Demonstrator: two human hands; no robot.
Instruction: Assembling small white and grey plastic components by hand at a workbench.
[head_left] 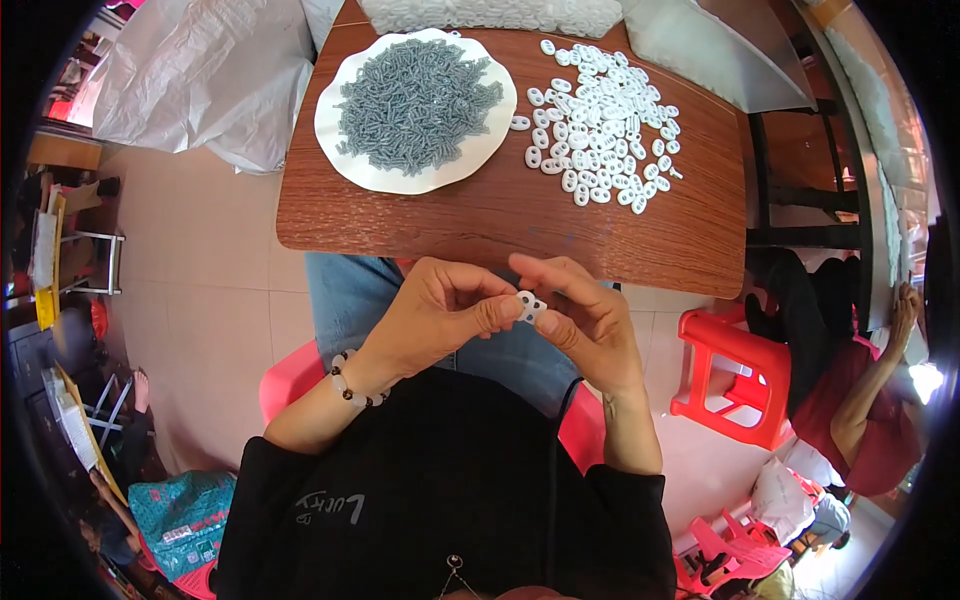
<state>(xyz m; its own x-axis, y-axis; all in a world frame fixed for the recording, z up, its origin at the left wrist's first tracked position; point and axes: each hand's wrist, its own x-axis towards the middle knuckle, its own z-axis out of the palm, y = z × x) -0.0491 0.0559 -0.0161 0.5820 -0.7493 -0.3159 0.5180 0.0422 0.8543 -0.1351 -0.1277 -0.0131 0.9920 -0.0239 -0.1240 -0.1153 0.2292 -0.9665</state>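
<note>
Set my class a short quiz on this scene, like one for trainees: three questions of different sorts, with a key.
1. True or false: the left hand grips a small white item with dark holes between thumb and finger.

2. Multiple choice: where is the beaded bracelet worn?
A) Left wrist
B) Right wrist
C) Both wrists

3. Fill the gap: seen from the wearer's side, the scattered white two-holed pieces lie on the brown table to the ____ of the wavy-edged plate that holds grey pieces.

Key: 1. True. 2. A. 3. right.
</note>
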